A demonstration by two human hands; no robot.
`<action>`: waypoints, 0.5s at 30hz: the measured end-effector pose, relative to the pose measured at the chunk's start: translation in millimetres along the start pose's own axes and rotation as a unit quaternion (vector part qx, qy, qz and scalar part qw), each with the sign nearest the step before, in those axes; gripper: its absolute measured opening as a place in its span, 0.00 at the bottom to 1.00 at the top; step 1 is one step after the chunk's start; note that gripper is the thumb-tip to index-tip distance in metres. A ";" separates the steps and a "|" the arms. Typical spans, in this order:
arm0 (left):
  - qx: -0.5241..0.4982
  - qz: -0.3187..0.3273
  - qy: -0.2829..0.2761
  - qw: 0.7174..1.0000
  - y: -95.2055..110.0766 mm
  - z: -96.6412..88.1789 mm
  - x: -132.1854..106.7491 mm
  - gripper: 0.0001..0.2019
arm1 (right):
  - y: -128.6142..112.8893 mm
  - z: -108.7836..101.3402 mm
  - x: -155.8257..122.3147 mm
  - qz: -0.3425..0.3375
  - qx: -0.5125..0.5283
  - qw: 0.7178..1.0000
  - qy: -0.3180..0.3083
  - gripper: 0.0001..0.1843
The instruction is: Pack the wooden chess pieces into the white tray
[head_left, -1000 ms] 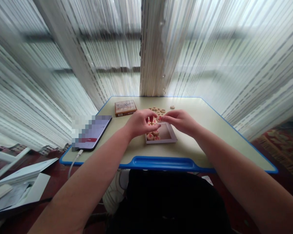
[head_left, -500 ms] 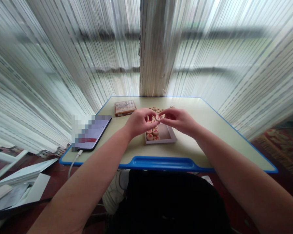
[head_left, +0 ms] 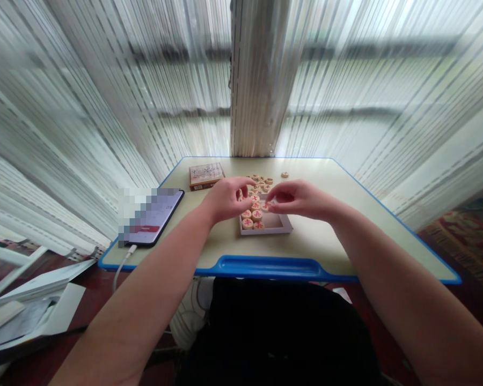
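A shallow open box sits on the table in front of me, with round wooden Chinese chess pieces with red characters lined up in its left part. My right hand is over the box's right side, thumb and fingers closed on one red-marked Chinese chess piece. At the box's left side my left hand hovers with thumb and forefinger apart, nothing visible between them; it partly hides the pieces there. Beyond the box lie several loose pieces, partly covered by my hands.
A printed cardboard box lies at the back left. Near the left edge is a phone with a white cable. One separate piece rests farther back. The table's front edge has a blue tray groove.
The piece held up between both hands is now lower, at the box, in my right hand only. My left hand has let go of it and moved slightly left.
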State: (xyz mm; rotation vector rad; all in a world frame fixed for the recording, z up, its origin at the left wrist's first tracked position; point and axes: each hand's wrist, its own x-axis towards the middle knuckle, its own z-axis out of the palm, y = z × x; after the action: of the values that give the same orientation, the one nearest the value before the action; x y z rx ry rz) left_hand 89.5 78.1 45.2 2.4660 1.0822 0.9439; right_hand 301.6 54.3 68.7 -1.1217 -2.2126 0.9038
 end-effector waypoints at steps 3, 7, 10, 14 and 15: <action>0.038 0.009 -0.004 0.999 -1.8 0.6 0.8 0.15 | -0.8 2.4 -1.0 -0.005 -0.038 0.998 -0.059 0.16; 0.048 0.023 -0.014 0.998 -1.7 1.5 2.1 0.12 | 1.3 10.4 0.6 0.002 -0.100 0.992 -0.075 0.14; 0.063 0.024 -0.019 0.998 -2.1 1.6 3.2 0.11 | 3.9 14.7 1.9 0.008 -0.133 0.988 -0.074 0.14; 0.082 0.021 -0.027 0.996 -4.8 2.2 4.0 0.11 | 5.0 16.7 2.2 -0.001 -0.150 0.986 -0.067 0.14; 0.088 0.019 -0.029 0.995 -5.6 2.4 4.2 0.11 | 4.7 17.0 2.1 -0.004 -0.151 0.986 -0.067 0.14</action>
State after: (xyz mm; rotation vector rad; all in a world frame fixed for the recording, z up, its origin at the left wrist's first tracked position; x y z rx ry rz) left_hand 90.1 85.0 42.5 2.6475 1.1479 0.8149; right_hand 291.4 52.4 54.3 -1.2142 -2.5253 0.6714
